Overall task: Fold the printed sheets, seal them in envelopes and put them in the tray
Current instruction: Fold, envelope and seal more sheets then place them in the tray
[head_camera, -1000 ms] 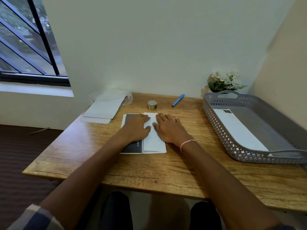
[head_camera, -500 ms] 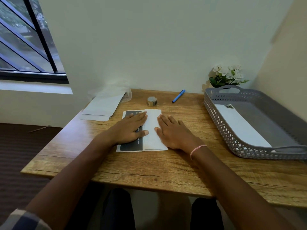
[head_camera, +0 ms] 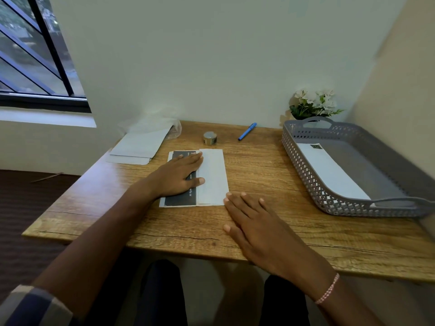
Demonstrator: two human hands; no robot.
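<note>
now that your right hand (head_camera: 256, 222) has slid clear, fingers flat and apart, printed sheet (head_camera: 213, 177) at its fingertips, your left hand (head_camera: 179, 176) stays pressing, fingers together: crease likely set.

Wooden table (head_camera: 259, 175) — sheet (head_camera: 213, 177), tray (head_camera: 306, 180), pen (head_camera: 247, 131)

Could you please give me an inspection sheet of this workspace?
Surface: wooden table, cracked grain near the front edge.
Job's things: printed sheet partly folded, centre; tape roll behind it; spare envelopes far left; one envelope in the grey tray, right.
Clutter: blue pen, flowers at the back.
Hands: left hand flat, pressing the sheet; right hand open, flat by the sheet's near corner.
Cables: nothing seen.
Surroundings: window at left, walls behind and right.
</note>
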